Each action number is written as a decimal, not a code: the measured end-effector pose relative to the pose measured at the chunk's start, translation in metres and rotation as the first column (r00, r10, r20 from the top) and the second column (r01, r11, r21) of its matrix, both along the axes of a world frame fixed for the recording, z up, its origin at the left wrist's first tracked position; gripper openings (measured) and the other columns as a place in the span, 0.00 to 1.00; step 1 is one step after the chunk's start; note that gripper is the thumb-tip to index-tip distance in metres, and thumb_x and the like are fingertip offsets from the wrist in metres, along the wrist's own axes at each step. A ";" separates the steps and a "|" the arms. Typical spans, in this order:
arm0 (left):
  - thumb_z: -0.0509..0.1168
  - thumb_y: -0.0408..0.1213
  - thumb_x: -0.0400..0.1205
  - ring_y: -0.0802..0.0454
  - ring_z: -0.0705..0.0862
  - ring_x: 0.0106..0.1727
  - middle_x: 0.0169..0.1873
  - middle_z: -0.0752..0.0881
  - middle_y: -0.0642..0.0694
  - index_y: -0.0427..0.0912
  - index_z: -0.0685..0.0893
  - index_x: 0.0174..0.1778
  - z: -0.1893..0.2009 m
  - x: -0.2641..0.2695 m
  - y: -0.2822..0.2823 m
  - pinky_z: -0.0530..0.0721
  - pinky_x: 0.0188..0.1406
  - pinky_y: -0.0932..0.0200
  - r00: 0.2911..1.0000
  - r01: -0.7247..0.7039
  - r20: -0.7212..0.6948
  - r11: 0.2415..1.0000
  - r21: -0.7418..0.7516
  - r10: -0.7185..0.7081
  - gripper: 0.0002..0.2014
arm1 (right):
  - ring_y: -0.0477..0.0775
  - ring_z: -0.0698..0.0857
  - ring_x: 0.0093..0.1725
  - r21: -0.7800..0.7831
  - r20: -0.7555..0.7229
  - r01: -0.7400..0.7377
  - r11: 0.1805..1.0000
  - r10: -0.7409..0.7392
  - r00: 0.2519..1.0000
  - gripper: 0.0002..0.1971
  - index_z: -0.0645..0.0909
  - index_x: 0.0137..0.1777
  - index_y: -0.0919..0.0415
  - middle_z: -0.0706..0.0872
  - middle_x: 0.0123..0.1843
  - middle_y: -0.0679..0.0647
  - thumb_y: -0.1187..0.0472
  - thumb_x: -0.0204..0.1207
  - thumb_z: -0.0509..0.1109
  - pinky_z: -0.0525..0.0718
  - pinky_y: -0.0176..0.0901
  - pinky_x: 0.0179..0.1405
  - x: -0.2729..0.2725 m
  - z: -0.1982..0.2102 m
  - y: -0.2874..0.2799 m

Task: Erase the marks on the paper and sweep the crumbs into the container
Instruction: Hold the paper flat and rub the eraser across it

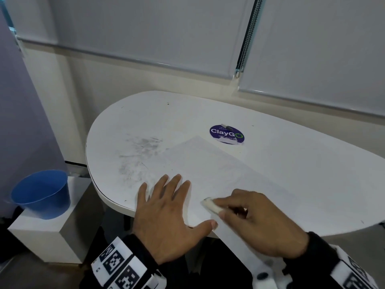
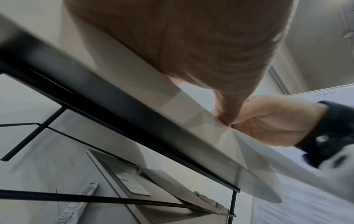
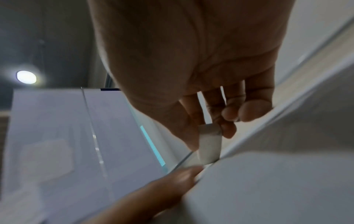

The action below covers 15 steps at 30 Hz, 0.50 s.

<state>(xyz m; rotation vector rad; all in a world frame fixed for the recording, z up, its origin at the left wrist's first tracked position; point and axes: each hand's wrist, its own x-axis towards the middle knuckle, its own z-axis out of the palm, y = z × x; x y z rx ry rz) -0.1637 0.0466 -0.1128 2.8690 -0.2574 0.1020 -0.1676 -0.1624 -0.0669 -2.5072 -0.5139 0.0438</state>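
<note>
A white sheet of paper (image 1: 225, 172) lies slanted on the white table (image 1: 291, 163), its near corner hanging past the table's front edge. My left hand (image 1: 166, 207) lies flat with fingers spread, pressing the paper's left part and the table. My right hand (image 1: 256, 220) pinches a white eraser (image 1: 210, 205) between thumb and fingers, its tip down on the paper. In the right wrist view the eraser (image 3: 209, 145) stands against the paper (image 3: 277, 181), with the left thumb (image 3: 162, 191) below it. A blue container (image 1: 41, 193) stands on a white box at the lower left, beside the table.
Grey smudges (image 1: 137, 157) mark the table left of the paper. A round purple ClayGo sticker (image 1: 226, 134) with a small dark object (image 1: 227, 127) lies beyond the paper. The white box (image 1: 52, 236) sits below the table's left end. Window blinds (image 1: 145, 28) close off the back.
</note>
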 end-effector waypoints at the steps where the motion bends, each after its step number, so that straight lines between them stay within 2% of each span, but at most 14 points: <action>1: 0.38 0.86 0.65 0.56 0.39 0.87 0.87 0.46 0.60 0.60 0.51 0.87 0.000 0.000 0.000 0.37 0.83 0.36 1.000 0.002 0.001 1.000 -0.001 -0.002 0.55 | 0.41 0.81 0.44 -0.007 -0.021 0.001 1.000 -0.001 1.000 0.14 0.85 0.62 0.34 0.82 0.40 0.44 0.51 0.80 0.66 0.75 0.30 0.44 0.001 0.001 -0.001; 4: 0.38 0.85 0.65 0.55 0.41 0.87 0.87 0.48 0.59 0.60 0.53 0.87 -0.002 0.001 0.001 0.38 0.83 0.36 1.000 -0.004 0.001 1.000 0.010 0.004 0.54 | 0.38 0.81 0.45 -0.026 0.024 0.138 0.990 -0.138 0.990 0.14 0.86 0.63 0.38 0.81 0.40 0.42 0.51 0.81 0.67 0.73 0.27 0.45 0.016 -0.003 -0.009; 6: 0.38 0.86 0.65 0.56 0.40 0.87 0.87 0.47 0.60 0.60 0.52 0.87 -0.002 0.001 0.000 0.38 0.83 0.36 1.000 -0.009 0.001 1.000 0.015 0.009 0.54 | 0.40 0.81 0.44 -0.027 0.050 0.101 0.994 -0.100 0.994 0.13 0.87 0.61 0.38 0.81 0.39 0.43 0.52 0.81 0.67 0.74 0.29 0.44 0.012 -0.003 -0.004; 9: 0.39 0.86 0.66 0.56 0.41 0.87 0.87 0.48 0.59 0.60 0.53 0.87 -0.001 0.001 -0.001 0.37 0.83 0.36 1.000 -0.009 0.005 1.000 -0.018 0.009 0.55 | 0.41 0.82 0.44 -0.012 -0.009 -0.019 1.000 0.019 1.000 0.12 0.86 0.59 0.37 0.81 0.40 0.43 0.52 0.80 0.66 0.75 0.31 0.43 -0.001 0.002 0.006; 13: 0.37 0.85 0.65 0.56 0.39 0.87 0.87 0.46 0.60 0.60 0.50 0.87 -0.001 0.001 0.001 0.37 0.83 0.36 1.000 -0.004 -0.001 1.000 0.015 0.004 0.55 | 0.39 0.81 0.43 -0.031 0.059 0.175 0.984 -0.173 0.983 0.11 0.87 0.59 0.36 0.82 0.39 0.43 0.49 0.80 0.67 0.75 0.33 0.44 0.017 -0.001 -0.010; 15: 0.37 0.86 0.65 0.56 0.38 0.87 0.87 0.45 0.60 0.60 0.49 0.87 0.000 0.001 0.000 0.37 0.83 0.36 1.000 -0.005 0.003 1.000 0.008 0.005 0.55 | 0.41 0.82 0.44 -0.020 0.036 0.119 0.993 -0.118 0.992 0.12 0.87 0.58 0.38 0.83 0.41 0.44 0.50 0.79 0.67 0.77 0.34 0.46 0.008 0.000 -0.003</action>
